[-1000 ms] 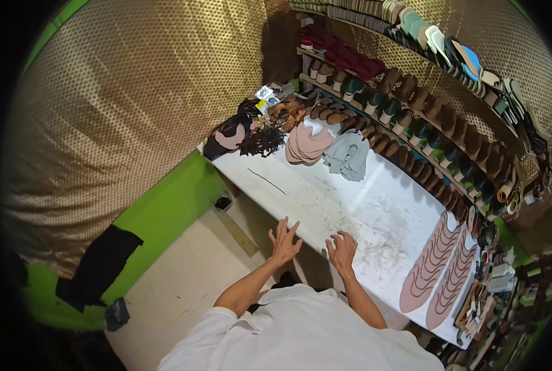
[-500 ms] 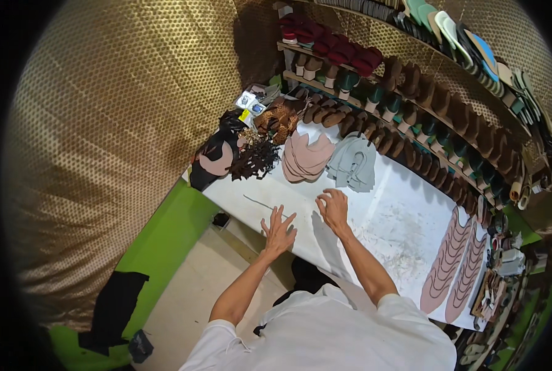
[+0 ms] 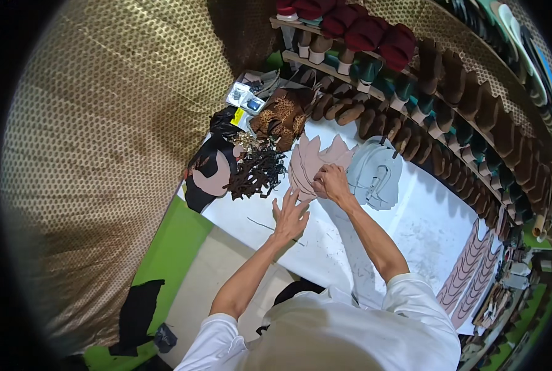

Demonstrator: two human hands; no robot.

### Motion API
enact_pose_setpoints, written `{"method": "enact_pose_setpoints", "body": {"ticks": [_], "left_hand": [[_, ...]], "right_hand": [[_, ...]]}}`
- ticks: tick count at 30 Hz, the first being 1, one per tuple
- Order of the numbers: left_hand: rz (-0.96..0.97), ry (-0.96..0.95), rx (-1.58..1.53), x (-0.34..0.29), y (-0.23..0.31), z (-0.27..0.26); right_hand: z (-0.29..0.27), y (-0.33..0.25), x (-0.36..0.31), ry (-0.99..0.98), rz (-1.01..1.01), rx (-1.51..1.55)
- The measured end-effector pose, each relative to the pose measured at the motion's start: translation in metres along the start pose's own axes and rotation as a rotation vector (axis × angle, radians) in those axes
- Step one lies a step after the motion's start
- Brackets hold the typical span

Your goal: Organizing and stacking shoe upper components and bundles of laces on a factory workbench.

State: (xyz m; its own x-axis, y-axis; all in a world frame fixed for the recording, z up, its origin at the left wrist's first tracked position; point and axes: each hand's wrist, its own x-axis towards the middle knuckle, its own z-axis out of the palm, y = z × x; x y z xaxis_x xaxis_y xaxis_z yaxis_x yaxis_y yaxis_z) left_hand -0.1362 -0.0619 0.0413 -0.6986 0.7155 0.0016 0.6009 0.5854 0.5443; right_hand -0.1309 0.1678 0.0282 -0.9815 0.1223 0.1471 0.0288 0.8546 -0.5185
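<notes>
White and scuffed, the table (image 3: 412,229) runs from the far left corner toward your right, with shelves of shoe lasts (image 3: 449,130) curving along its far edge; too many to count, and the upper rows are cut off by the picture's rim. Your right hand (image 3: 330,183) rests on a stack of pinkish-tan leather pieces (image 3: 310,162) near the far left part of the table, fingers curled on the top piece; whether they pinch it or only press, you cannot tell, and the number of pieces in the stack is hidden. Your left hand (image 3: 289,216) lies open and flat, fingers spread, on the bare table just beside the stack's near edge. One grey leather stack (image 3: 376,174) sits just right of your right hand. A tangle of dark straps (image 3: 257,174) and a black-and-pink piece (image 3: 209,173) crowd the left corner. Two rows of brown cut pieces (image 3: 471,266) lie at the right end, partly cut off. One thin dark line (image 3: 260,224) near the table's left edge is too small to identify.
</notes>
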Motion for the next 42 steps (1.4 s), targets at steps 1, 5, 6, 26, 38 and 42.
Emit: {"method": "enact_pose_setpoints", "body": {"ticks": [1,5,6,26,38,42], "left_hand": [[-0.003,-0.011,-0.004,0.007,0.001,0.001],[0.011,0.015,-0.034,0.021,0.003,0.005],[0.038,0.028,-0.043,0.026,0.005,0.006],[0.084,-0.015,0.011,0.038,0.011,0.008],[0.111,-0.232,0.231,0.071,-0.003,0.018],[0.077,-0.213,0.099,0.063,-0.002,0.008]], "right_hand": [[-0.001,0.004,0.003,-0.007,0.01,0.003],[-0.008,0.0,0.015,-0.084,-0.033,-0.03],[-0.008,0.002,0.016,-0.125,-0.008,-0.054],[-0.025,0.021,0.045,-0.21,0.15,0.148],[-0.186,-0.019,0.065,0.31,0.038,-0.145],[-0.215,-0.045,0.006,0.411,0.0,-0.174]]}}
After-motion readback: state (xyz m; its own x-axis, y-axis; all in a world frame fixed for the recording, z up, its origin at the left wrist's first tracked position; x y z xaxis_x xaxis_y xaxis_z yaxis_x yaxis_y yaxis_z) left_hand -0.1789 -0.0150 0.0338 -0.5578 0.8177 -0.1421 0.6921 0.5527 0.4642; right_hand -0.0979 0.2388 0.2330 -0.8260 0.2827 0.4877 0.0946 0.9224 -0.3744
